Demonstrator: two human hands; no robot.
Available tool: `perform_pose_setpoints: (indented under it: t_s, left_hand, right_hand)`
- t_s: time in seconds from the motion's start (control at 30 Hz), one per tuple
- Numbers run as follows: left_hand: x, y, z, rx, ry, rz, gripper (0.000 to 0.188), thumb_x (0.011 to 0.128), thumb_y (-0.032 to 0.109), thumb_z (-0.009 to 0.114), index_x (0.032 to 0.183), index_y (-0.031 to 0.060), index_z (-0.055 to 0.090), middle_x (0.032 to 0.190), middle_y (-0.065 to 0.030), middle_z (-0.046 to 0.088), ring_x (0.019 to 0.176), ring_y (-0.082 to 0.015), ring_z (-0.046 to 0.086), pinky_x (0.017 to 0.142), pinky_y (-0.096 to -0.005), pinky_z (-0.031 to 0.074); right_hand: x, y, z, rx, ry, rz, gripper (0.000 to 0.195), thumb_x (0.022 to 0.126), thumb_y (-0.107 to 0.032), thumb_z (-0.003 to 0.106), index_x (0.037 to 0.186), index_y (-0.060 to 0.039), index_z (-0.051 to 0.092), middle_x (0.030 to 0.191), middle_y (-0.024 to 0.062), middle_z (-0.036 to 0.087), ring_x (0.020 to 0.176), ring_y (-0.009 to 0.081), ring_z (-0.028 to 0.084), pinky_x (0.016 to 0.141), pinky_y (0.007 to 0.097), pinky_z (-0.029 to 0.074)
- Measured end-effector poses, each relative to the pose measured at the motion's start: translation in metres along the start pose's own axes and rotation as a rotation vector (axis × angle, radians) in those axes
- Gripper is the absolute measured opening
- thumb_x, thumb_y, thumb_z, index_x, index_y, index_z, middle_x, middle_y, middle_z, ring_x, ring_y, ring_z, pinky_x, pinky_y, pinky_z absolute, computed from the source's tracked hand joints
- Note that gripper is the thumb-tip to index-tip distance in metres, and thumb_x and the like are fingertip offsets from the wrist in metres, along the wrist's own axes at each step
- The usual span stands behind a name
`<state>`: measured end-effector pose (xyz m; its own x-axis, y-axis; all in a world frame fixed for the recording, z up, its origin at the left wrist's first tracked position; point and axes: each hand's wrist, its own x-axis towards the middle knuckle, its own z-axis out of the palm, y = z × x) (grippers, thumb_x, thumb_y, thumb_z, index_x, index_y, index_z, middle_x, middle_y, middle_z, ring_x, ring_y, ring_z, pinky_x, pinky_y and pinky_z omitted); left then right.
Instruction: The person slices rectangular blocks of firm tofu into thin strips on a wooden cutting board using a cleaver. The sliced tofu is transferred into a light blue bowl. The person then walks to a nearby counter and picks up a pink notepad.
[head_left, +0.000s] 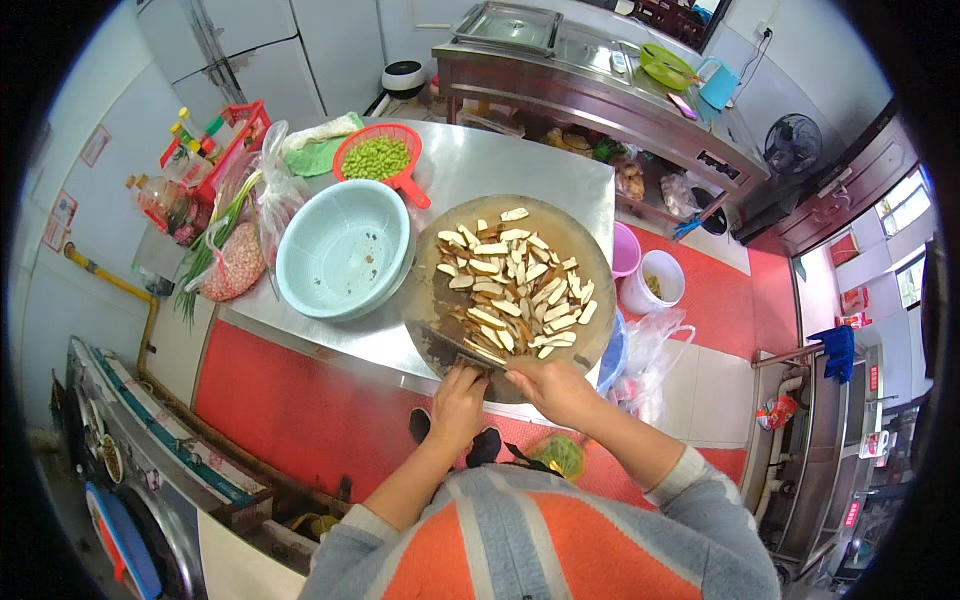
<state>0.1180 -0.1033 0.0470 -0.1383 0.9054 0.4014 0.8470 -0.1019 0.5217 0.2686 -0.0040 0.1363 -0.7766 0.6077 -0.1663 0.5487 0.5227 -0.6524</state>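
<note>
A round cutting board (600, 300) lies on the stainless steel table, with many cut strips of brown-edged, pale food (517, 277), perhaps mushroom or dried tofu, spread over it. My right hand (551, 386) grips a knife at the board's near edge. The knife's dark blade (457, 343) points up and to the left, seen nearly edge-on. Close beside the blade, my left hand (459, 397) has its fingers bent against a dark piece at the board's rim; whether it grips that piece is hidden. Left of the board stands a light blue plastic basin (341, 251) with a few dark bits inside.
A red colander (414, 142) of green beans or peas stands behind the basin. Bags, spring onions (217, 244) and a red bottle basket (259, 120) crowd the table's left end. Pink and white buckets (656, 281) stand on the floor at right, near a steel counter (525, 67).
</note>
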Motion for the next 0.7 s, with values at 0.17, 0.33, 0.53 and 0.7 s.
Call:
perform_pose_setpoints:
  t_s: [0.17, 0.33, 0.53, 0.7]
  left_hand:
    - [-0.004, 0.000, 0.001, 0.039, -0.034, 0.007, 0.020, 0.074, 0.003, 0.057, 0.091, -0.0005, 0.067, 0.095, -0.0110, 0.060, 0.091, -0.0297, 0.057, 0.079, -0.0393, 0.049]
    - [-0.005, -0.004, 0.003, -0.027, 0.085, -0.020, 0.012, 0.075, 0.002, 0.060, 0.084, 0.0016, 0.068, 0.094, -0.0118, 0.061, 0.087, -0.0318, 0.057, 0.075, -0.0405, 0.049]
    - [-0.004, -0.003, 0.000, 0.045, 0.019, -0.024, 0.012, 0.072, 0.003, 0.059, 0.080, 0.0006, 0.066, 0.089, -0.0098, 0.060, 0.085, -0.0294, 0.057, 0.075, -0.0388, 0.048]
    - [-0.004, -0.006, 0.001, 0.042, 0.108, 0.028, 0.012, 0.072, 0.002, 0.061, 0.082, 0.0023, 0.068, 0.089, -0.0074, 0.062, 0.087, -0.0290, 0.058, 0.077, -0.0386, 0.049]
  right_hand:
    - [0.010, 0.011, 0.022, -0.021, 0.089, -0.188, 0.031, 0.095, -0.031, 0.050, 0.094, -0.0044, 0.065, 0.079, 0.0223, 0.064, 0.075, 0.0418, 0.061, 0.069, 0.0496, 0.049]
    - [0.004, -0.005, 0.002, 0.036, 0.045, -0.028, 0.030, 0.094, -0.030, 0.052, 0.091, -0.0033, 0.064, 0.079, 0.0240, 0.062, 0.076, 0.0421, 0.060, 0.067, 0.0493, 0.048]
    - [0.010, 0.003, 0.019, -0.004, 0.051, -0.109, 0.028, 0.094, -0.029, 0.052, 0.093, -0.0046, 0.066, 0.075, 0.0236, 0.062, 0.070, 0.0422, 0.060, 0.063, 0.0481, 0.047]
    - [-0.001, -0.006, 0.001, 0.065, 0.064, -0.031, 0.030, 0.094, -0.028, 0.053, 0.089, -0.0017, 0.065, 0.077, 0.0232, 0.062, 0.071, 0.0422, 0.060, 0.067, 0.0484, 0.048]
